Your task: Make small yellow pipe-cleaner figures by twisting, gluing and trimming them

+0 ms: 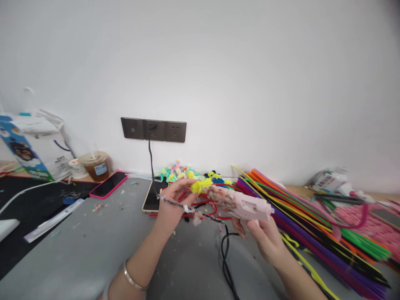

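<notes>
My right hand (262,235) is wrapped round the handle of a pale pink hot glue gun (254,207), its front crusted with glue and bits of fuzz. The gun's nozzle end points left, close to a small yellow pipe-cleaner piece (201,185). Between its fingertips my left hand (175,198) pinches that yellow piece. Whether nozzle and piece touch, I cannot tell. A black cord (193,210), clotted with glue scraps, runs in front of my left wrist. Red pipe cleaners (215,208) lie on the grey mat (125,246) behind and below the gun.
A bundle of coloured pipe cleaners (312,225) fills the right side. Small pastel pieces (176,171) are heaped by the wall. A phone with a pink case (109,184), a drink cup (95,166) and a box (40,146) stand left. Wall sockets (153,130) hold a plug.
</notes>
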{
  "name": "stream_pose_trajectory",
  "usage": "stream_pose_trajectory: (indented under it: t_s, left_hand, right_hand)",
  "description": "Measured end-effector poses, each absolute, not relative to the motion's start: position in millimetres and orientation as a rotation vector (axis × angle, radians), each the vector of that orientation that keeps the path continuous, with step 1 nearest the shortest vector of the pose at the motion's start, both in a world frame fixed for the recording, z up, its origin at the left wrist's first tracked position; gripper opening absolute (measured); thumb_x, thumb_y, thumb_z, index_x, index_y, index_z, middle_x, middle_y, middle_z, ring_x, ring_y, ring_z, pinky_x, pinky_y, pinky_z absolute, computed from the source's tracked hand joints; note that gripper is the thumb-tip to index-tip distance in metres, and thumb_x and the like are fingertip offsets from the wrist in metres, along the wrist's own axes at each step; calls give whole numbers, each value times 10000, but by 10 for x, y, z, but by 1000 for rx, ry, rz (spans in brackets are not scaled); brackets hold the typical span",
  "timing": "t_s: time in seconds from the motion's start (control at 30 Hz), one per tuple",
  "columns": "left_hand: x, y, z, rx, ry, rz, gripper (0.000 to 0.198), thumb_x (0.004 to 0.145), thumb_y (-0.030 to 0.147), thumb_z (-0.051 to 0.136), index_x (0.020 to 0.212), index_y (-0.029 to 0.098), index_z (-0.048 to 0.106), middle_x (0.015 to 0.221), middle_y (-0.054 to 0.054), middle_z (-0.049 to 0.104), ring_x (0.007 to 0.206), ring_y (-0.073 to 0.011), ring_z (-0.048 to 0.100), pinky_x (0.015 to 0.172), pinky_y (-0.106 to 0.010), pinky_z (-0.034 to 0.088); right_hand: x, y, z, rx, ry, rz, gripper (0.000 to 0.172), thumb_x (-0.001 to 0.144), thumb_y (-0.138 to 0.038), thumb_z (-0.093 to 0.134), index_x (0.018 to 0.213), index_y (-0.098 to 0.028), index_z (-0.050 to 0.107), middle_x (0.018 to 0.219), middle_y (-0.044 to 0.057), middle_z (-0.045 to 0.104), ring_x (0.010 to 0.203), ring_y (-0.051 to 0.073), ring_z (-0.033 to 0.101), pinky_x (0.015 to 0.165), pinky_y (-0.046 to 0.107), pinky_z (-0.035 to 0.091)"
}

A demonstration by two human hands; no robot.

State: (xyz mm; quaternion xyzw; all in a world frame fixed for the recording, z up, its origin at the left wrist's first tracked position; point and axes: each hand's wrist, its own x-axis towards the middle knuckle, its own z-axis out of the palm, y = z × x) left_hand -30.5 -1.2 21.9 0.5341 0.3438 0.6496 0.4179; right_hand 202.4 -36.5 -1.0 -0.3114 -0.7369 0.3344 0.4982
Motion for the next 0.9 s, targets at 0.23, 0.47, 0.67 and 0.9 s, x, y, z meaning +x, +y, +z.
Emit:
stream_pose_trajectory:
  t_s: [0.23, 0.47, 0.67, 0.9]
  left_hand:
    - [-304, -20, 222, 1350, 871, 1635, 266, 637, 168, 795, 899, 186, 760, 927, -64, 763, 836, -171, 690, 821, -282, 566]
    - [-313, -8, 207, 1399, 868, 1640, 254, 661, 182, 784, 913, 184, 751, 926, -59, 758, 785, -157, 683, 782, -276, 571]
    - [-317, -22, 230, 1406, 887, 1636, 245, 661, 167, 775, 903, 188, 749, 931, -58, 761, 816, -167, 691, 801, -276, 565]
    - [-303, -25, 234, 1403, 905, 1644, 255, 644, 182, 792, 896, 193, 749, 918, -57, 765, 773, -159, 684, 761, -271, 572]
  right_hand:
    - [2014, -365, -2, -832, -1775, 742, 386, 942, -515, 462, 802, -180, 594, 558, 2, 496, 480, 150, 435, 455, 281, 391]
    - [2031, -361, -1, -880, -1727, 589, 407, 886, -562, 527, 887, -177, 659, 573, 38, 541, 539, 212, 528, 490, 325, 435]
    - [2021, -370, 27, -868, -1738, 595, 416, 885, -573, 524, 846, -182, 661, 556, 39, 538, 513, 202, 517, 465, 317, 429]
    - [1993, -349, 60, -899, -1738, 536, 384, 895, -539, 527, 875, -180, 660, 573, 37, 550, 550, 217, 547, 495, 324, 446]
